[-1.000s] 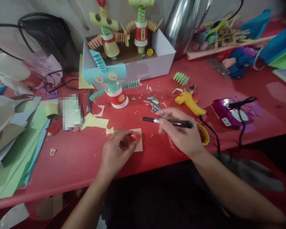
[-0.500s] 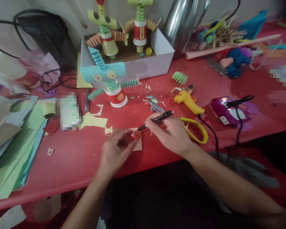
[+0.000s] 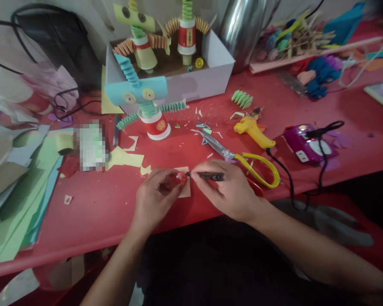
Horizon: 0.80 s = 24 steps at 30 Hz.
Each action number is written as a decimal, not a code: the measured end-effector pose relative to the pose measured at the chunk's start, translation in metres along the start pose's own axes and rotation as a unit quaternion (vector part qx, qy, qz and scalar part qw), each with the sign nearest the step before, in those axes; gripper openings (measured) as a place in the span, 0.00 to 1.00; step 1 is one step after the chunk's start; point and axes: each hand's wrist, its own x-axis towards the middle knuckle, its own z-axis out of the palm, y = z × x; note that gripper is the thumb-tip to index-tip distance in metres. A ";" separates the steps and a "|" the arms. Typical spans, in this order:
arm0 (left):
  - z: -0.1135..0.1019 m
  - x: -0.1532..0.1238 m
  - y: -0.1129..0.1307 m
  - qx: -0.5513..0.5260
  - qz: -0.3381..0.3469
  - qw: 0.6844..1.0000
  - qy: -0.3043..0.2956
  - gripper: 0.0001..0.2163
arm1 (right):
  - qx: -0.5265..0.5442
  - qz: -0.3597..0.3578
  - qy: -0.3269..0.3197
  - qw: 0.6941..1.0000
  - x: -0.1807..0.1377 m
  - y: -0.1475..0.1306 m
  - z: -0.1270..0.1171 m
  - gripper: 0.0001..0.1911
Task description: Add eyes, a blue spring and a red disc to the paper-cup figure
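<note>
My left hand [image 3: 155, 199] pinches a small red cap [image 3: 179, 177] down onto a pale paper square [image 3: 185, 187] on the red table [image 3: 98, 212]. A black pen [image 3: 209, 175] lies nearly level in my right hand [image 3: 231, 191], which is closed round it. The pen's tip touches the right side of the red cap. Both hands sit close together near the table's front edge.
Yellow-handled scissors [image 3: 242, 159] lie just behind my right hand, a yellow glue gun [image 3: 253, 131] and a purple device [image 3: 306, 144] with a black cable beyond. A paper figure on a red cup [image 3: 155, 125] and a white box [image 3: 191, 83] of figures stand behind. Coloured paper sheets [image 3: 19, 187] pile at left.
My right hand has brought the pen down and to the left, from raised above the scissors to tip against the red cap. My left hand has stayed on the cap.
</note>
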 end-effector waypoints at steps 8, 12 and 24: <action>0.000 0.001 0.000 0.016 0.002 1.000 0.007 0.12 | 0.005 -0.030 0.018 0.999 -0.017 -0.012 0.007 0.06; 0.001 0.000 0.000 0.002 0.001 1.000 0.004 0.11 | 0.038 0.037 0.060 0.997 -0.016 -0.010 -0.003 0.04; -0.013 0.009 0.009 0.110 0.031 0.993 -0.033 0.11 | 0.049 0.081 0.047 0.994 0.019 0.000 -0.032 0.08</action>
